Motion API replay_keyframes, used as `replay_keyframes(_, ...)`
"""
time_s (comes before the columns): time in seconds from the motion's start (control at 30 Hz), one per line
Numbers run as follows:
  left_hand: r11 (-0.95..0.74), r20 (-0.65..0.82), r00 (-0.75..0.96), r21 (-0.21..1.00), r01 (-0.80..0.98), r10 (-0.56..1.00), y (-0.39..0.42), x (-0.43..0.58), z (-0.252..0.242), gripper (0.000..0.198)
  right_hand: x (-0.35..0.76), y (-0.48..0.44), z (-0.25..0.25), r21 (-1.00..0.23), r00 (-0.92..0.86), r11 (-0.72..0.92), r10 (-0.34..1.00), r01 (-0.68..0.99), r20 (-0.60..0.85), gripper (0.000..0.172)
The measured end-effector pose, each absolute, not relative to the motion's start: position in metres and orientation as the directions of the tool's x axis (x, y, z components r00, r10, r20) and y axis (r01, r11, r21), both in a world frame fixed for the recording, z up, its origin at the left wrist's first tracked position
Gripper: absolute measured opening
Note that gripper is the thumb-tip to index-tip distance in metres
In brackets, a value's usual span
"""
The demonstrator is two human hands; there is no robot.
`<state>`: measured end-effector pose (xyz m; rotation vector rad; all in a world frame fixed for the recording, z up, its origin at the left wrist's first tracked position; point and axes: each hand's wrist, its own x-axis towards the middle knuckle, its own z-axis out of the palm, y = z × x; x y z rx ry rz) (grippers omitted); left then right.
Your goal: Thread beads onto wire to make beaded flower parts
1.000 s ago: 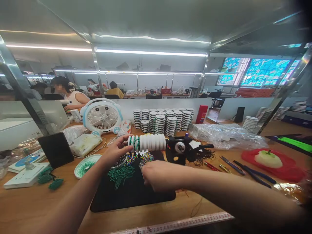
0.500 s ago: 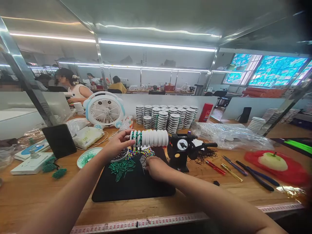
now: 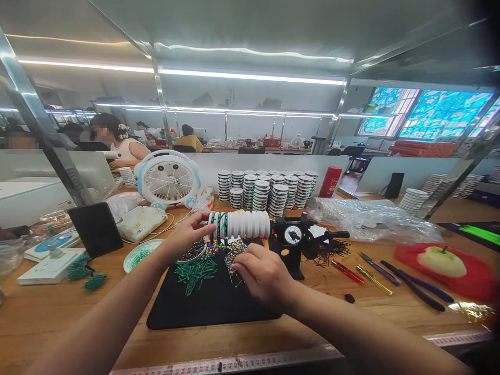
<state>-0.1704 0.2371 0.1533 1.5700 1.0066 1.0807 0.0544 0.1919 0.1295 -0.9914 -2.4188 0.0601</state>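
Observation:
My left hand (image 3: 191,234) grips the left end of a row of white spools (image 3: 248,224), thumb in front and fingers behind. Green pieces and dark bands are wound on the leftmost spools. The row is mounted on a black machine with a round dial (image 3: 292,234). My right hand (image 3: 265,273) has its fingertips pinched together beside a pile of small silvery pins (image 3: 230,262); what they hold, if anything, is too small to name. Beneath lies a black mat (image 3: 211,310) bearing green sticks (image 3: 191,274) and mixed colourful beads (image 3: 214,250).
Stacks of wound spools (image 3: 261,195) stand behind the machine, near a white fan (image 3: 170,179). Pliers (image 3: 416,284), tweezers (image 3: 378,267) and a peeled fruit (image 3: 443,260) on red wrap lie to the right. A dish of green bits (image 3: 142,255) and a tablet (image 3: 96,229) are left.
My right hand has risen slightly and shifted right, away from the pin pile, its fingers still pinched. The left hand stays on the spool row.

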Motion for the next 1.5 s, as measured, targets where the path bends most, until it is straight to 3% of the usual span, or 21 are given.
replay_keyframes(0.07, -0.194, 0.152, 0.257, 0.970, 0.146, 0.954, 0.237, -0.169, 0.156, 0.050, 0.053, 0.193, 0.147, -0.146, -0.543, 0.762, 0.568, 0.630, 0.618, 0.027)
replay_keyframes(0.17, -0.167, 0.107, 0.268, 0.963, 0.213, 0.957, 0.237, -0.168, 0.156, 0.047, 0.045, 0.206, 0.169, -0.049, -0.498, 0.730, 0.511, 0.681, 0.701, 0.031)
replay_keyframes(0.23, -0.267, 0.220, 0.184, 0.917, 0.295, 0.958, 0.236, -0.170, 0.154, 0.043, 0.038, 0.217, 0.176, -0.010, -0.520, 0.714, 0.520, 0.700, 0.677, 0.033)
replay_keyframes(0.27, -0.373, 0.356, 0.116, 0.850, 0.371, 0.927, 0.234, -0.171, 0.152, 0.039, 0.035, 0.222, 0.178, -0.003, -0.535, 0.711, 0.532, 0.703, 0.657, 0.033)
replay_keyframes(0.3, -0.496, 0.531, 0.066, 0.730, 0.470, 0.845, 0.232, -0.174, 0.149, 0.035, 0.033, 0.227, 0.179, -0.004, -0.550, 0.713, 0.545, 0.702, 0.633, 0.031)
replay_keyframes(0.37, -0.670, 0.811, 0.134, 0.363, 0.648, 0.569, 0.226, -0.180, 0.142, 0.028, 0.030, 0.234, 0.179, -0.021, -0.575, 0.723, 0.566, 0.690, 0.591, 0.028)
replay_keyframes(0.43, -0.717, 0.876, 0.322, 0.039, 0.696, 0.360, 0.220, -0.184, 0.135, 0.034, 0.030, 0.239, 0.180, -0.034, -0.595, 0.738, 0.570, 0.674, 0.566, 0.027)
replay_keyframes(0.53, -0.724, 0.838, 0.473, -0.144, 0.674, 0.274, 0.213, -0.186, 0.127, 0.042, 0.033, 0.243, 0.183, -0.036, -0.620, 0.757, 0.561, 0.653, 0.548, 0.026)
replay_keyframes(0.73, -0.765, 0.879, 0.362, 0.006, 0.644, 0.312, 0.205, -0.174, 0.130, 0.030, 0.034, 0.247, 0.188, -0.031, -0.640, 0.760, 0.567, 0.649, 0.518, 0.025)
replay_keyframes(1.1, -0.703, 0.809, 0.540, -0.244, 0.668, 0.232, 0.216, -0.171, 0.118, 0.035, 0.034, 0.253, 0.191, -0.016, -0.667, 0.765, 0.571, 0.644, 0.478, 0.028)
replay_keyframes(1.37, -0.722, 0.944, 0.277, -0.065, 0.689, 0.179, 0.191, -0.155, 0.147, 0.027, 0.035, 0.252, 0.189, -0.022, -0.657, 0.762, 0.572, 0.647, 0.492, 0.029)
replay_keyframes(1.5, -0.757, 0.908, 0.369, -0.096, 0.646, 0.200, 0.189, -0.159, 0.134, 0.031, 0.036, 0.253, 0.191, -0.003, -0.669, 0.771, 0.555, 0.637, 0.493, 0.028)
